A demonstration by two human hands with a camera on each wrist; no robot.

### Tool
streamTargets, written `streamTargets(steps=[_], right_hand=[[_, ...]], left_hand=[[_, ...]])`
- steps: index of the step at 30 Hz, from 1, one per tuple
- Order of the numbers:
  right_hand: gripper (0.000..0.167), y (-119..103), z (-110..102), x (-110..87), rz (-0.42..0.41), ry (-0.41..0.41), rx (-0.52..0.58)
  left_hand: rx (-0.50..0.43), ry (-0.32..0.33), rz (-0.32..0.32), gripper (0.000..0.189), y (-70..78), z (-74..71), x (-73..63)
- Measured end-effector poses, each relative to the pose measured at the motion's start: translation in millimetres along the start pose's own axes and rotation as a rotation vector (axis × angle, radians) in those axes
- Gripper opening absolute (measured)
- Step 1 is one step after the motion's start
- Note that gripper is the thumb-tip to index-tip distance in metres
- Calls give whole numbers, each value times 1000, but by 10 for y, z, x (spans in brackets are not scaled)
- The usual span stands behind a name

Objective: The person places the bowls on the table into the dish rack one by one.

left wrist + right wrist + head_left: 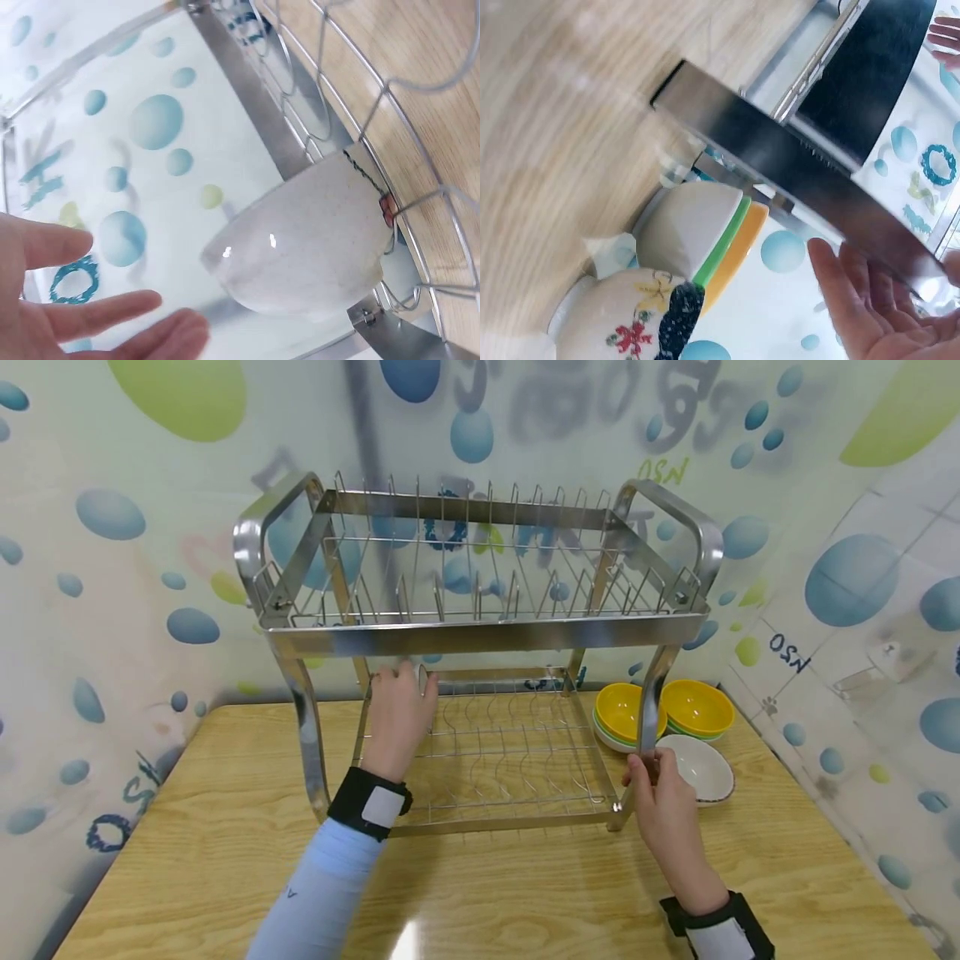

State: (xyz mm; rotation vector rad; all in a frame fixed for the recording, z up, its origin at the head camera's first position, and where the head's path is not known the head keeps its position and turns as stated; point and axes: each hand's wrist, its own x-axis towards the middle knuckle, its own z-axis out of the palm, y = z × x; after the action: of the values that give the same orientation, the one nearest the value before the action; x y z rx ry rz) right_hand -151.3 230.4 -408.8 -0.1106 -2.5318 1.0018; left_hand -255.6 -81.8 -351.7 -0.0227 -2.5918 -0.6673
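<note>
White and tilted, the bowl [300,236] rests on the lower tier [510,823], whose wires likely prop it, near the empty, spread left hand [396,722], while the right hand [667,814] grips a front leg [651,710], probably steadying the rack [480,637].

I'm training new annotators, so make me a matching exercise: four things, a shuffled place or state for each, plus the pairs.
Things
1. Left hand
2. Right hand
3. White bowl, left wrist view
4. Rightmost yellow bowl

Places or states
A. Atop a stack on the table
B. Gripping the dish rack by a leg
C. Open, holding nothing
D. In the dish rack's lower tier

Pairs: 1-C; 2-B; 3-D; 4-A
</note>
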Motion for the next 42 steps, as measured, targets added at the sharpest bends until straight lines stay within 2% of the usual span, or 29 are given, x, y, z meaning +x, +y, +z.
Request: streamTargets(steps=[3,7,13,17,23,35,42], right_hand=[[34,29,-30,36,-6,81,3],[37,65,-95,97,-16,182,-49],[45,82,-199,186,19,198,-56],[46,84,-260,244,51,188,-78],[44,116,-314,332,105,165,-133],[43,262,-413,448,196,148,-185],[40,421,-453,474,221,145,-224]], left_hand=[[-91,74,58,37,22,-25,-78],[-174,186,151,28,48,-39,-182],[-266,328,259,19,96,-53,-387],[-320,386,311,14,143,-35,-532],[-352,436,372,12,192,21,-664],[-378,499,477,16,128,100,-801],[-352,494,508,19,44,174,-829]])
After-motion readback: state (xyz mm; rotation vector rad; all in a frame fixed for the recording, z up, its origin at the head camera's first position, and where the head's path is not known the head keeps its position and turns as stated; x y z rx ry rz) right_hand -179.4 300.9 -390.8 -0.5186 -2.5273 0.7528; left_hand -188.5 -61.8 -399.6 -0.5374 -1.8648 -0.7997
